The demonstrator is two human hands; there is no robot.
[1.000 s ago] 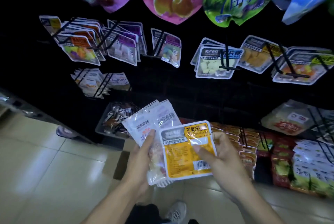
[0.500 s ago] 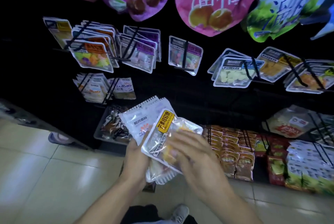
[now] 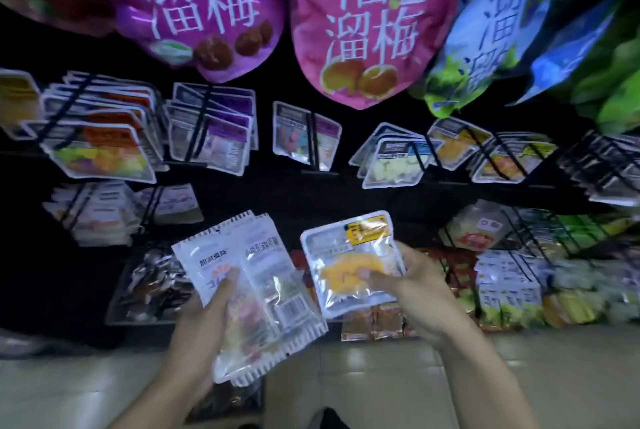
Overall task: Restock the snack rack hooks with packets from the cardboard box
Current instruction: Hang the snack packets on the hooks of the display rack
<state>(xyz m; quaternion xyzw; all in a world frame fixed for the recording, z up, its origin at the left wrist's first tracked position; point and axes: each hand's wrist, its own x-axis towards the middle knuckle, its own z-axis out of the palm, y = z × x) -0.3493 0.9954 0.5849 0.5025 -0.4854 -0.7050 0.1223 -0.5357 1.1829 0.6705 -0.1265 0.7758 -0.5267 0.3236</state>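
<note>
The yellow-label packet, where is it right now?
In the head view it sits right of centre, held by the right hand, apart from the packet stack in the left hand, below the pink bag.

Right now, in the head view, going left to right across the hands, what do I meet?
Left hand → stack of white packets it holds → yellow-labelled packet → right hand gripping it.
</note>
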